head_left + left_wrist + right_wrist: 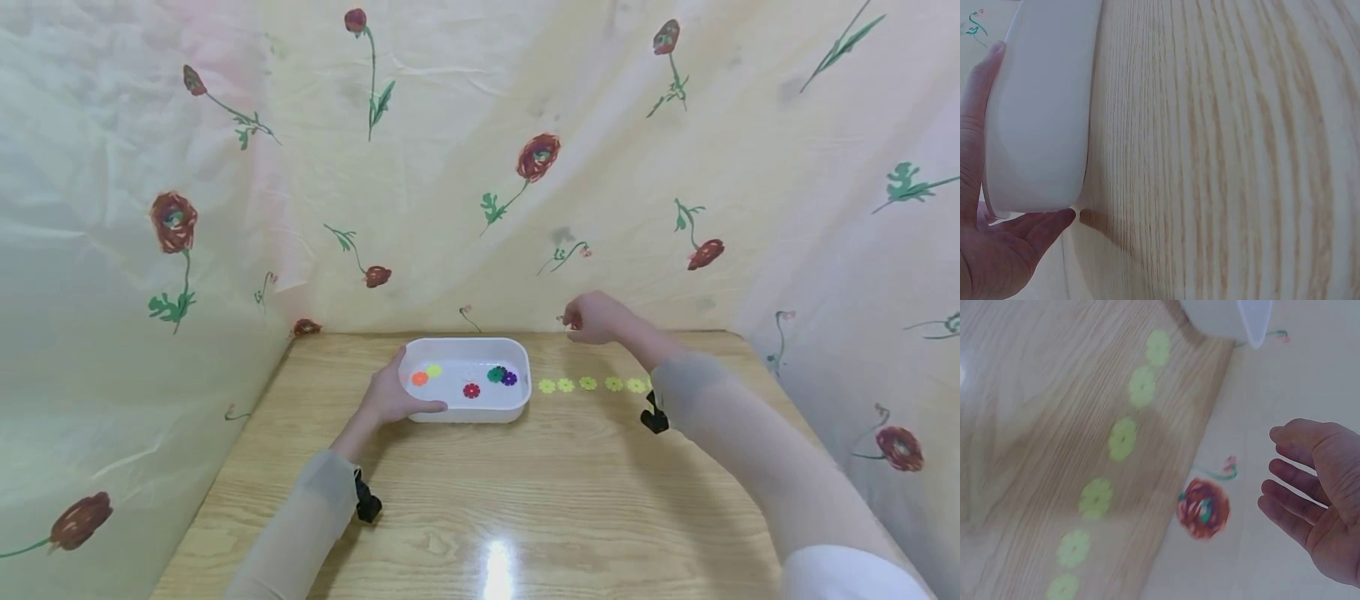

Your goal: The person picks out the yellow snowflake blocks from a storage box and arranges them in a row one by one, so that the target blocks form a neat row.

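Note:
My left hand [388, 395] grips the left end of a white plastic tub [465, 414], thumb along its near side and fingers round the end. Inside lie small flower-shaped discs: an orange disc [419, 378], a yellow disc [434, 371], a red disc [471, 390], a green disc [497, 375] and a purple disc [509, 378]. To the right of the tub, several yellow flower-shaped discs [588, 383] form a row on the table. Beyond that row my right hand [600, 318] hovers in the air; in the right wrist view its fingers [1294, 478] are loosely bent with nothing between them.
The wooden table [465, 492] ends at a flower-printed cloth [435, 192] just behind the tub. More of this cloth hangs along both sides. A black wrist strap piece [656, 414] overlaps the row's right end in the head view.

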The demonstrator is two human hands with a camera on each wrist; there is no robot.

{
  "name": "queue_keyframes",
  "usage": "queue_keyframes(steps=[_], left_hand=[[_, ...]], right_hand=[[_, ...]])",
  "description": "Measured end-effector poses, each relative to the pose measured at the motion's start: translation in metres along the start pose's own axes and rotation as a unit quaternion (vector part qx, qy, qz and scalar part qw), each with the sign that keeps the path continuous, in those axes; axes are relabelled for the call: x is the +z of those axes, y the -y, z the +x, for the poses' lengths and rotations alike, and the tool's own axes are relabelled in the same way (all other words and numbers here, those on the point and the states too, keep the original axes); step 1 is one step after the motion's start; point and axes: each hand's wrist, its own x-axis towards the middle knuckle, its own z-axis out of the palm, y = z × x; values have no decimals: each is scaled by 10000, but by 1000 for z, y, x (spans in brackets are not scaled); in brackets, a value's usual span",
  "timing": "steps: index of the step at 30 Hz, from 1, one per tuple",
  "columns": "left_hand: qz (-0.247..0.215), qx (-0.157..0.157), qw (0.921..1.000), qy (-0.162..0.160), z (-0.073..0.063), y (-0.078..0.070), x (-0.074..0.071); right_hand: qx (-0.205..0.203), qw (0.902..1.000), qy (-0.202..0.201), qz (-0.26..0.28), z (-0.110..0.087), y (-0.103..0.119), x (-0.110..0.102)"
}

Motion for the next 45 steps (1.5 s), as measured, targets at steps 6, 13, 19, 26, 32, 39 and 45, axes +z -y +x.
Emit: queue_keyframes(steps=[6,13,19,26,32,39,45], left_hand=[[44,3,10000,6,1,3,1],[25,23,10000,-21,1,3,1],[55,4,10000,-36,1,1,0],[15,-32,10000,-34,3,0,0],[-24,-83,10000,1,2,0,0],[-25,134,9999,-51,4,3,0],[-37,212,9998,-51,4,3,0]], right_hand=[[-127,9996,223,-69,18,26,0],[-107,9990,440,26,37,53,4],[-19,9988,468,136,54,75,15],[-141,9980,613,-33,77,97,36],[-298,9969,731,36,89,118,47],[-562,9942,892,219,96,140,57],[-758,9904,1132,251,97,153,66]])
